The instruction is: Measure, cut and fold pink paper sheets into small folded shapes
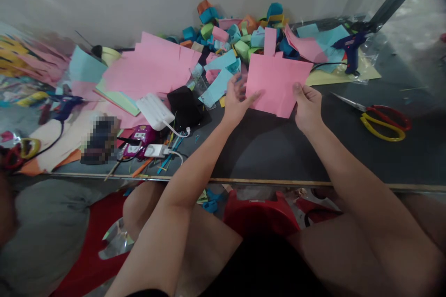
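Note:
My right hand (308, 106) pinches the right side of a pink paper sheet (275, 81), thumb on its front face. The sheet is raised above the dark table and seems to have more than one layer, with an uneven lower edge. My left hand (239, 97) is at the sheet's left edge, fingers apart and curved, its thumb lying against the front. Behind the sheet stands a narrow pink strip (270, 41). Light blue paper pieces (216, 88) lie just left of my left hand. Scissors (383, 120) with red and yellow handles rest to the right.
Folded coloured paper pieces (212, 32) are heaped along the wall. A blue glue gun (352, 51) lies back right, another glue gun (64, 106) at left. Pink sheets (149, 67), a white power bank (155, 111) and a purple power strip (141, 139) crowd the left. A person sits beside me.

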`<state>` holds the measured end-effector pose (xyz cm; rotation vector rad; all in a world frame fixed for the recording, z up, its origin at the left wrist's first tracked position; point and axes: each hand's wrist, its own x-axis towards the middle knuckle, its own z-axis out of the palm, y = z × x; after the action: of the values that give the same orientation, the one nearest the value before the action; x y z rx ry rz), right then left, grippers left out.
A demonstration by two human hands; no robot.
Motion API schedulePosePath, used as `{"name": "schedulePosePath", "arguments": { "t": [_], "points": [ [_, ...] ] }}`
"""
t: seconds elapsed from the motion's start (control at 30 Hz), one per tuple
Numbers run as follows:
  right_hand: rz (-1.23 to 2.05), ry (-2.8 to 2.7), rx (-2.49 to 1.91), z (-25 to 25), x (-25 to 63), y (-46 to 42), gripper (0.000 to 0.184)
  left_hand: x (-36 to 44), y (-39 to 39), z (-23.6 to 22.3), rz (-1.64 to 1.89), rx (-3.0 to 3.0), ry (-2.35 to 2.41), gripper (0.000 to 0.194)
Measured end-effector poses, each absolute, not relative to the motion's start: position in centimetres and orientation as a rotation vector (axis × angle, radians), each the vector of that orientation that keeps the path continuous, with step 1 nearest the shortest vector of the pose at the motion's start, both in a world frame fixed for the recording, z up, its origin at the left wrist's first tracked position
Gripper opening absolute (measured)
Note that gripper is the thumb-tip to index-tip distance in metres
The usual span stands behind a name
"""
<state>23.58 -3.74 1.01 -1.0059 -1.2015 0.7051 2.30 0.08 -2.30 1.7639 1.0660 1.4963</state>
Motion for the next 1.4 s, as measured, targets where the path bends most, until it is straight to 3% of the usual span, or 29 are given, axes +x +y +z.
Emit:
{"name": "schedulePosePath", "arguments": {
  "t": [0.17, 0.53, 0.73, 0.97, 1.13, 1.4],
  "points": [
    [0.915, -1.049, -0.938, 0.0, 23.2, -3.0, 0.057, 3.4, -0.6, -1.9, 1.295, 1.475, 0.941, 0.073],
    [0.917, -1.014, -1.063, 0.3, 23.4, -3.3, 0.053, 3.6, -1.7, -1.0, 1.233, 1.433, 0.953, 0.060],
    [0.949, -1.026, -1.131, 0.4, 23.3, -3.2, 0.054, 3.6, -1.7, -0.5, 1.287, 1.425, 1.093, 0.040],
    [1.276, -1.126, -1.266, 1.8, 24.1, -3.6, 0.053, 2.3, -0.3, -0.2, 1.423, 1.363, 1.109, 0.053],
    [1.113, -1.063, -1.206, 2.3, 23.6, -4.0, 0.062, 1.7, 1.0, -0.2, 1.289, 1.114, 1.001, 0.073],
    [1.035, -1.160, -1.128, 1.3, 22.8, -4.0, 0.069, 5.4, -2.9, -0.4, 1.104, 1.308, 0.939, 0.048]
  ]
}}
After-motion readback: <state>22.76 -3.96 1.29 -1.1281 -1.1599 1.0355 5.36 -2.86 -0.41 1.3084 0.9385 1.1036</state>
